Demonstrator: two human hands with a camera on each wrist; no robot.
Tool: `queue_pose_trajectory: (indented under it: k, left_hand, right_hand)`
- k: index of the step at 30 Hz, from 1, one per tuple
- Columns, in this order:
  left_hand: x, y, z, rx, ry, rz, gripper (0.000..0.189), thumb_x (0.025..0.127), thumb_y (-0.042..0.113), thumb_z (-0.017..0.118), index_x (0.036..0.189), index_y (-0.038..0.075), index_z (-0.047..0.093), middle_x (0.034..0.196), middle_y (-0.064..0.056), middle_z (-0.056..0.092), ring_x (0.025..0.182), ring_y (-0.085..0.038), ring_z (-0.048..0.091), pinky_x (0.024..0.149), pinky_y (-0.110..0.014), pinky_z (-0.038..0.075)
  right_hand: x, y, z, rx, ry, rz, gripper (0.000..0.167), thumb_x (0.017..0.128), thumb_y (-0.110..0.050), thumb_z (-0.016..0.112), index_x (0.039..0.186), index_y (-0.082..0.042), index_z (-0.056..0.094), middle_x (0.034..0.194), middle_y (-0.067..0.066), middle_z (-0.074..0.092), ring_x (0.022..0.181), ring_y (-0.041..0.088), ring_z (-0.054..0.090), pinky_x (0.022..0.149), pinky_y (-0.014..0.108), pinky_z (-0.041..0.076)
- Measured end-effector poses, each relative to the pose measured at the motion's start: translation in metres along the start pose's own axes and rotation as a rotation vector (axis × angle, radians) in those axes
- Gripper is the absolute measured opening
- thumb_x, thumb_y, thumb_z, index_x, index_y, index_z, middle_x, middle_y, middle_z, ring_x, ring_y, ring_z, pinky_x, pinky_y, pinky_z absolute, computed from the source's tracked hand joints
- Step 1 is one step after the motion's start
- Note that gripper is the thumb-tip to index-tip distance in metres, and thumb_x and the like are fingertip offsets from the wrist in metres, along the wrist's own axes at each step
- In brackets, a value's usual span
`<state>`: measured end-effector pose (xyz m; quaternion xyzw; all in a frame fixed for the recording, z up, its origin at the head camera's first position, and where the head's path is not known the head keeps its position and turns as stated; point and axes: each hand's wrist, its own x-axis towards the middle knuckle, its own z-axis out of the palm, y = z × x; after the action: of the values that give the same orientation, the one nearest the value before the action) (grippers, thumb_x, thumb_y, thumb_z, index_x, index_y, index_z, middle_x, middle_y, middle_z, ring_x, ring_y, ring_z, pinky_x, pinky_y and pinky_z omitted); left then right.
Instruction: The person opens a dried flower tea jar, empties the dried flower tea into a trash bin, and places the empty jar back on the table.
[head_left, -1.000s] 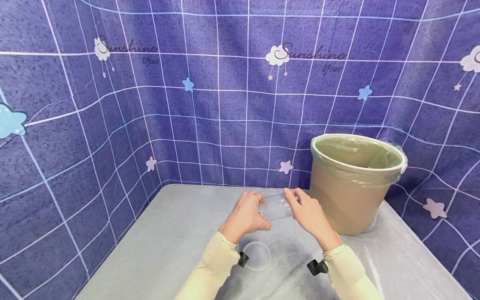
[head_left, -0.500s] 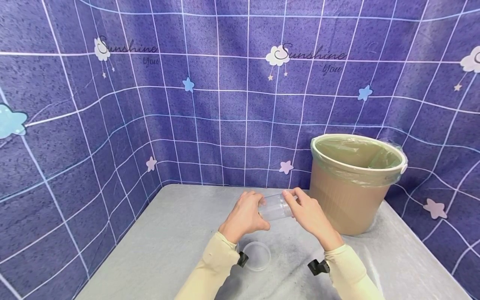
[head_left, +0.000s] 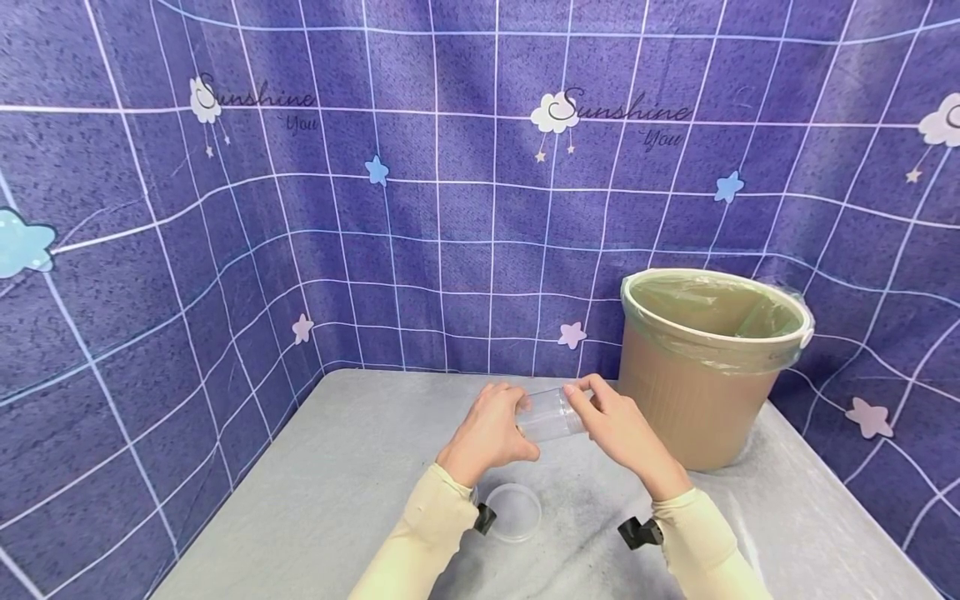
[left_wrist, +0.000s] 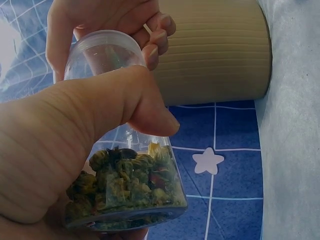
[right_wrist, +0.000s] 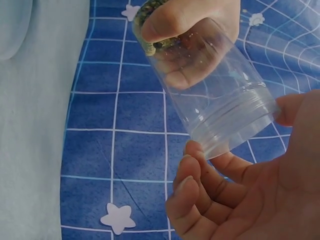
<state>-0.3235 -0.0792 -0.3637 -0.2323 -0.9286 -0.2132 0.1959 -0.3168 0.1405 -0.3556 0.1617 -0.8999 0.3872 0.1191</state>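
A clear jar [head_left: 551,415] is held tilted on its side above the grey table. My left hand [head_left: 489,432] grips it round the body near the base; in the left wrist view the thumb lies across the clear wall. Dried flower buds [left_wrist: 127,182], greenish with yellow and some red, lie gathered at the base end. My right hand [head_left: 621,423] pinches the ridged, threaded end [right_wrist: 235,117] between thumb and fingertips. Whether a cap sits on that end I cannot tell. On the table below is a clear round lid-like piece [head_left: 513,513].
A beige bin [head_left: 693,400] with a clear liner stands at the back right, close to my right hand. Beside my left cuff shows the edge of another clear thing, mostly hidden. Blue grid-patterned cloth [head_left: 465,208] hangs behind and at both sides of the table [head_left: 337,467].
My right wrist has shifted very slightly to the right, and its fingers have turned a little on the jar's end. The left hand and the jar stay almost where they were.
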Motion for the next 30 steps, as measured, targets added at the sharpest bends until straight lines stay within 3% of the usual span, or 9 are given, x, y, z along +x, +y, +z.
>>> queue_pose_trajectory:
  k: [14,30]
  left_hand:
    - [0.0003,-0.0012,-0.0011,-0.006,-0.005,0.004,0.047,0.055,0.025,0.089,0.095,0.012,0.067,0.087,0.004,0.059,0.085,-0.019,0.053,0.075,-0.030,0.048]
    - [0.0008,-0.0020,-0.0005,0.010,-0.003,0.009,0.045,0.055,0.026,0.088,0.091,0.014,0.066,0.084,0.003,0.059,0.084,-0.019,0.053,0.075,-0.030,0.046]
  right_hand:
    - [-0.0014,-0.0012,-0.0051,0.044,-0.057,-0.011,0.040,0.105,-0.055,0.048,0.123,-0.021,0.057,0.071,0.000,0.057,0.058,0.018,0.059,0.056,0.033,0.050]
    - [-0.0024,0.0008,-0.0093,0.097,-0.113,-0.072,0.037,0.107,-0.042,0.054,0.132,-0.016,0.053,0.079,0.002,0.059,0.070,0.020,0.062,0.062,0.032,0.057]
